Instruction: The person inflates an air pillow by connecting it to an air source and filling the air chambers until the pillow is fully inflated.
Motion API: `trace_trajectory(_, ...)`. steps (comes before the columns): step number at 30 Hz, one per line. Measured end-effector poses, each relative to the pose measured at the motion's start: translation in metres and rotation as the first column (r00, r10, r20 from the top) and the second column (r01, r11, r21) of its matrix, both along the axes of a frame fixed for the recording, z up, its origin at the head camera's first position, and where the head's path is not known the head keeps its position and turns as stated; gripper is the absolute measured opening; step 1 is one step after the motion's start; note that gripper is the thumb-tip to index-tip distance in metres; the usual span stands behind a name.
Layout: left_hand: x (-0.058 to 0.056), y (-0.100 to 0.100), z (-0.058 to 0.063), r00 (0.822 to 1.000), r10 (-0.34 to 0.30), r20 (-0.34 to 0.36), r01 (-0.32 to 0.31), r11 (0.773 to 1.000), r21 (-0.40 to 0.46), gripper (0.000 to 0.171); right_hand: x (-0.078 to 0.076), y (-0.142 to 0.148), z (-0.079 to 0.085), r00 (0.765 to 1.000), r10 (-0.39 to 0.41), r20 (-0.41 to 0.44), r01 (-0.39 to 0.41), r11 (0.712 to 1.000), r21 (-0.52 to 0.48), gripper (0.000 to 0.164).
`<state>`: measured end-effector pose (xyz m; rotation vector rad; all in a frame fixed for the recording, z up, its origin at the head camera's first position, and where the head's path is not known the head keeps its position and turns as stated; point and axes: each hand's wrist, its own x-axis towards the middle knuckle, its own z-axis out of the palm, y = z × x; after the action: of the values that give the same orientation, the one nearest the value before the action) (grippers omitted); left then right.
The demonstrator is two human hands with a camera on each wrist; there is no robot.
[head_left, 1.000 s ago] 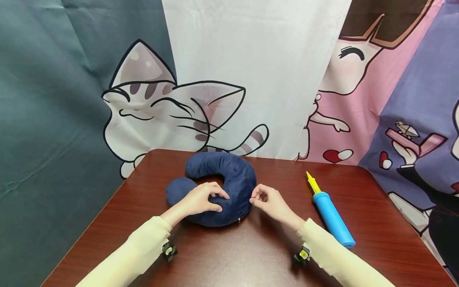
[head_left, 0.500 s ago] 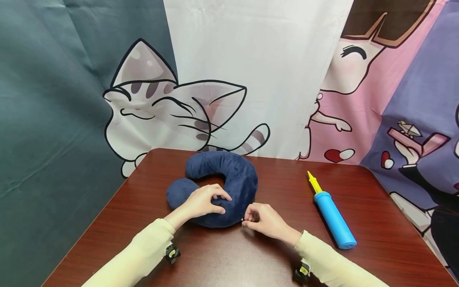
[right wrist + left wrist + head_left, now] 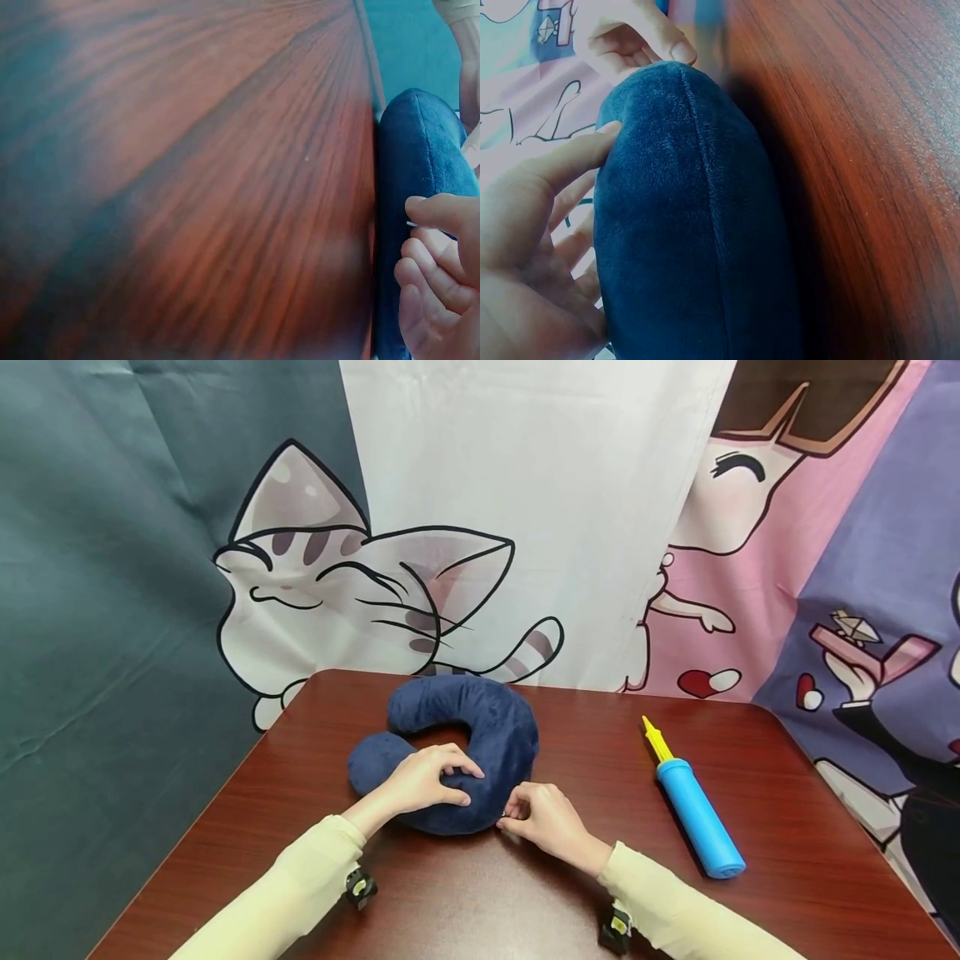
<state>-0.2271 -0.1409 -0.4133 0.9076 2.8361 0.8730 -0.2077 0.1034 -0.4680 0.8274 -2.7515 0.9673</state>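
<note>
A navy blue plush U-shaped neck pillow [image 3: 498,718] lies on the table, its opening facing left. My left hand [image 3: 426,778] rests on the pillow's near arm, fingers relaxed and bent, thumb and forefinger spread apart. In the left wrist view the thumb [image 3: 585,154] touches the plush beside a seam. At the pillow's lower right edge, my right hand [image 3: 551,822] pinches a small metallic zipper pull [image 3: 411,223] between thumb and forefinger. Most of the pull is covered by the fingertips, and the remaining fingers curl loosely below.
A blue hand pump [image 3: 701,818] with a yellow nozzle [image 3: 656,741] lies to the right of my right hand. The reddish-brown wooden table [image 3: 465,902] reaches back to a cartoon-printed cloth backdrop [image 3: 585,485].
My right hand has come down from the pillow's right side to its lower right edge and taken hold of the zipper pull, then shifted slightly left. My left hand has stayed nearly still.
</note>
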Motion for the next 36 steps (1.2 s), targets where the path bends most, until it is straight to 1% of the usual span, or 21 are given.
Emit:
trace_trajectory(6,0.001,-0.001,-0.001,1.0,-0.013,0.008,0.013,1.0,0.002,0.032,0.0,0.007,0.0,0.997,0.061,0.048,-0.059,0.997,-0.052,0.018)
trace_trajectory(9,0.001,-0.002,-0.002,1.0,-0.025,0.016,0.025,1.0,0.005,0.033,0.002,0.01,0.0,0.996,0.072,0.048,-0.07,0.996,-0.048,0.019)
trace_trajectory(13,0.001,-0.003,-0.003,0.999,-0.034,0.027,0.034,0.999,0.013,0.033,0.006,0.012,0.002,0.998,0.061,0.036,-0.06,0.998,-0.022,0.023)
trace_trajectory(19,0.0,-0.003,-0.003,0.998,-0.052,0.037,0.051,0.998,0.036,0.034,0.004,0.016,0.007,1.0,0.011,-0.022,-0.01,1.0,0.016,0.029)
trace_trajectory(24,0.0,-0.003,-0.002,0.998,-0.055,0.043,0.053,0.998,0.043,0.034,-0.001,0.02,0.009,0.999,-0.021,-0.035,0.022,0.999,0.035,0.029)
trace_trajectory(28,0.0,-0.003,-0.001,0.997,-0.061,0.051,0.059,0.997,0.045,0.035,-0.005,0.023,0.01,0.996,-0.064,-0.054,0.067,0.996,0.057,0.03)
trace_trajectory(36,-0.001,-0.004,-0.003,0.997,-0.063,0.05,0.06,0.997,0.054,0.034,-0.02,0.03,0.009,0.991,-0.127,-0.032,0.128,0.99,0.057,0.03)
